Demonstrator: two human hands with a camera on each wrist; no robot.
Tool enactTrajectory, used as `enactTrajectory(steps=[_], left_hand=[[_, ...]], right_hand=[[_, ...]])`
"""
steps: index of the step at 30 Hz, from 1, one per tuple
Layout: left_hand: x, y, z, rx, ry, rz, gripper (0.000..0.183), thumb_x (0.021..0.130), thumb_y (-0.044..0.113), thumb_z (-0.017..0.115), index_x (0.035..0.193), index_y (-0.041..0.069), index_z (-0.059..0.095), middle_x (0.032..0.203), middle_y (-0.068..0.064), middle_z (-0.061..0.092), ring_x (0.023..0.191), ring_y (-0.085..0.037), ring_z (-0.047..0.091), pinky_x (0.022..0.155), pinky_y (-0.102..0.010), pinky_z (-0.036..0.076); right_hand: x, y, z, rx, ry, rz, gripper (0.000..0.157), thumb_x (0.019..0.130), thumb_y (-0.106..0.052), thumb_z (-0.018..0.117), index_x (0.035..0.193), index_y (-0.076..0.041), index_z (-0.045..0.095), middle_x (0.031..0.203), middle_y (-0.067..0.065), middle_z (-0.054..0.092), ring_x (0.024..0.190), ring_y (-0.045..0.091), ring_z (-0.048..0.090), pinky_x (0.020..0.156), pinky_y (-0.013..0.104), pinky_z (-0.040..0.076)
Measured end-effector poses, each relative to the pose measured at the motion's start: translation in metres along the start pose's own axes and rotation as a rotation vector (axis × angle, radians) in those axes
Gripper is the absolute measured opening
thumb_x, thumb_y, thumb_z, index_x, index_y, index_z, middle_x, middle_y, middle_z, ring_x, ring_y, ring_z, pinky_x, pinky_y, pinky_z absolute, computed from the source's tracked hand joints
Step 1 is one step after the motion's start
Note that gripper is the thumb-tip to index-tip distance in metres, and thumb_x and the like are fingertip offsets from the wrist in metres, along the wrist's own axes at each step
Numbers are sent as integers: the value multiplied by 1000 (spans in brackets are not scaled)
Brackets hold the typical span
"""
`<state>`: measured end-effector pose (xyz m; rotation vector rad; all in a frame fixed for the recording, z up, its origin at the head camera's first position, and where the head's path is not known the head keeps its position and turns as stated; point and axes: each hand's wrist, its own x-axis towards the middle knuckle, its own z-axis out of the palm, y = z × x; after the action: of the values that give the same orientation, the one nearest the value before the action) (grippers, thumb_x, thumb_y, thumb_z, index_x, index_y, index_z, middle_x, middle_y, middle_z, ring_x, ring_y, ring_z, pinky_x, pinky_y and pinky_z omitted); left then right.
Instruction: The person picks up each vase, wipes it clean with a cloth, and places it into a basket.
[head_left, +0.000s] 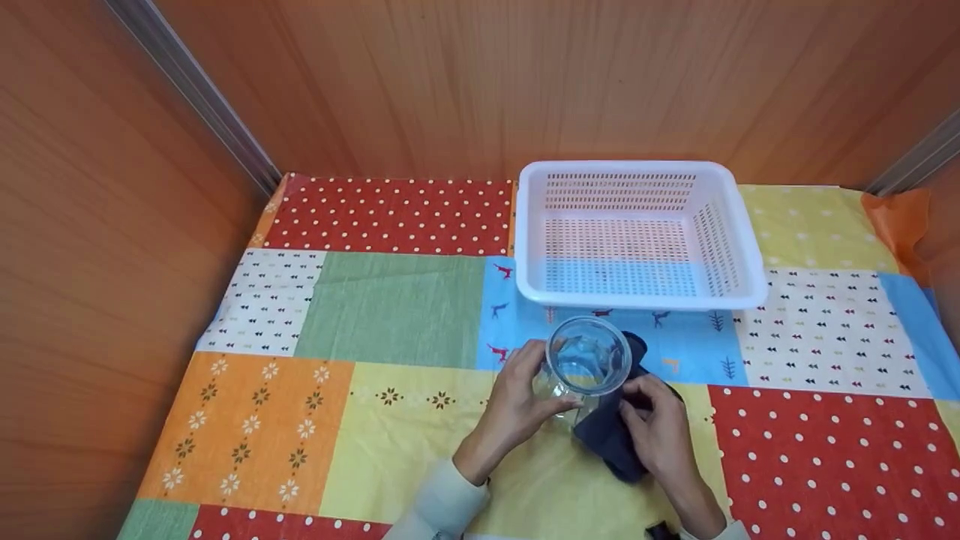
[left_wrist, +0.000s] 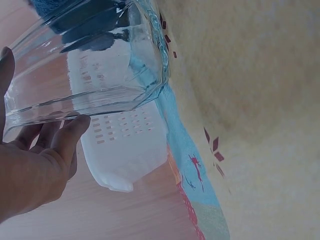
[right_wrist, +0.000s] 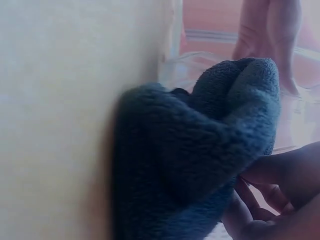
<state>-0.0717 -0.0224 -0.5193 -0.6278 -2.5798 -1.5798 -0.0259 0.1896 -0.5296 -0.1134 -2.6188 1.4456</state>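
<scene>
"Holding what, that left hand (head_left: 517,397)?"
"A glass jar (head_left: 581,371), in front of the basket (head_left: 637,301), fingers round its left side, long axis roughly upright."
"And the right hand (head_left: 660,427)?"
"Pinching a dark cloth (head_left: 611,439), at the jar's right."

The jar (head_left: 585,367) looks like clear, glossy glass with ridged sides. That cloth (head_left: 611,442) is matt and fuzzy, like towelling. The basket (head_left: 641,301) seems smooth plastic with a soft sheen; the tabletop cover (head_left: 397,307), matt fabric; the wall panels (head_left: 465,90), smooth grained wood; the corner strip (head_left: 199,97), dull metal.
</scene>
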Motion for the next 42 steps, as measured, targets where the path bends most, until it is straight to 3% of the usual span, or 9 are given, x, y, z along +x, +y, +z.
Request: enactTrajectory(steps=[5,12,19,25,32,37,42], left_hand=[[0,-1,0,3,3,8,67,76,18,96,134,9,64,124,-11,68,113,-21,59,94,-37,54],[1,-1,0,8,5,19,67,76,19,96,134,7,64,125,-10,69,113,-21,60,96,-39,53],[1,1,0,18,-3,-8,70,76,19,96,136,8,63,127,-7,68,116,-21,59,98,-39,53],[1,1,1,23,-3,-11,71,74,19,97,135,7,63,124,-6,68,113,-22,59,95,-39,53],[0,2,0,21,-4,-25,71,75,21,97,136,8,63,123,-5,67,112,-22,58,94,-38,54],[0,1,1,14,1,-14,70,75,21,97,136,10,63,123,-6,68,112,-21,58,94,-37,55],[0,1,1,6,1,-3,70,76,21,96,136,11,63,123,-8,68,112,-21,58,94,-38,54]], right_hand=[[2,-24,-8,77,-5,50,20,91,19,67,99,0,72,104,11,66,99,24,67,89,34,62],[3,-44,-15,146,59,-14,20,90,19,69,98,1,73,101,7,64,100,16,65,88,36,60],[2,-30,-11,124,48,-40,21,90,19,70,99,0,73,102,8,65,100,7,65,88,33,60],[1,-9,-6,61,6,-4,20,89,19,70,98,0,70,104,11,66,99,18,65,85,25,61],[3,10,1,-50,-15,-32,23,86,19,73,90,-3,67,98,9,66,98,28,66,77,37,64],[3,11,1,-64,-23,-40,22,86,18,73,89,-3,66,97,9,66,98,29,66,76,38,64],[3,-5,-4,-2,-33,22,21,89,18,69,95,-2,69,103,10,67,99,25,64,86,39,63]])
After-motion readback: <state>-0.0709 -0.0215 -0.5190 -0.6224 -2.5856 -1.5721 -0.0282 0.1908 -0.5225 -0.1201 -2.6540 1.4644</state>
